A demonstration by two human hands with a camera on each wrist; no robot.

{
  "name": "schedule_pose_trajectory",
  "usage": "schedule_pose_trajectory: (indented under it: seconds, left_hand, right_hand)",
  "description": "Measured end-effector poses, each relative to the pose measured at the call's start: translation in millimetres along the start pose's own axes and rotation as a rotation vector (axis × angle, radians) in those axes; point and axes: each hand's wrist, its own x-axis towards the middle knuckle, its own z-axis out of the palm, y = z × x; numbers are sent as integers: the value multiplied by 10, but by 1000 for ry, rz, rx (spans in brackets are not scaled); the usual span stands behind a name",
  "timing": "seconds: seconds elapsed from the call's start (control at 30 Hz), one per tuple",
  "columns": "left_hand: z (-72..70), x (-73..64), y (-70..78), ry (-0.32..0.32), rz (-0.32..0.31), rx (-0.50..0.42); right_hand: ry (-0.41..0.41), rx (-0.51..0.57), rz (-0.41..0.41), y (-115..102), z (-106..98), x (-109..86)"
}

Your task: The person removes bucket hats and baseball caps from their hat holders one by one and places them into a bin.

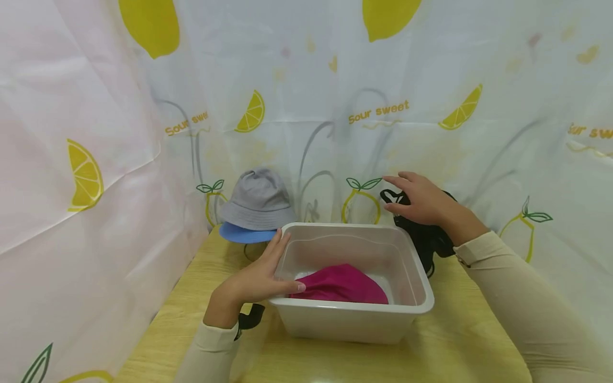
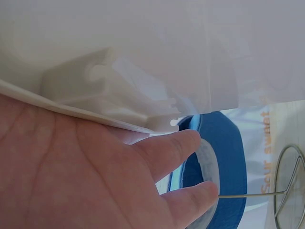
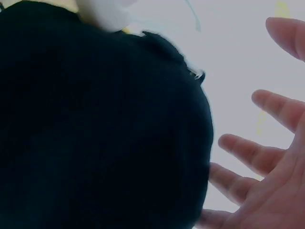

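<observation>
A white plastic tub [image 1: 354,324] stands on the table with a magenta piece of fabric headwear [image 1: 345,284] inside. My left hand [image 1: 258,276] rests along its left rim, fingers extended, the thumb over the front left corner. In the left wrist view the palm lies against the outside of the rim. At the back right is a black fabric item [image 1: 426,239] with strap-like loops; a small metal buckle shows in the right wrist view. Over it, my right hand [image 1: 421,202] is spread with nothing in it. Whether its fingertips touch the fabric I cannot tell.
A grey bucket hat [image 1: 261,199] sits above a blue brim [image 1: 244,234] at the back left, near a wire stand [image 2: 288,186]. Lemon-printed sheets [image 1: 306,106] hang behind and beside the wooden table [image 1: 182,319].
</observation>
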Motion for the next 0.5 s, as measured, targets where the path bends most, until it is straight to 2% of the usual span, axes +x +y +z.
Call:
schedule_pose_trajectory:
  seconds: [0.2,0.5]
  left_hand:
    - [-2,-3,13,1,7,0]
    - [-12,-21,28,-5,3,-2]
  right_hand:
    - [25,-24,57,122,30,-26]
    - [42,24,53,301,63,-97]
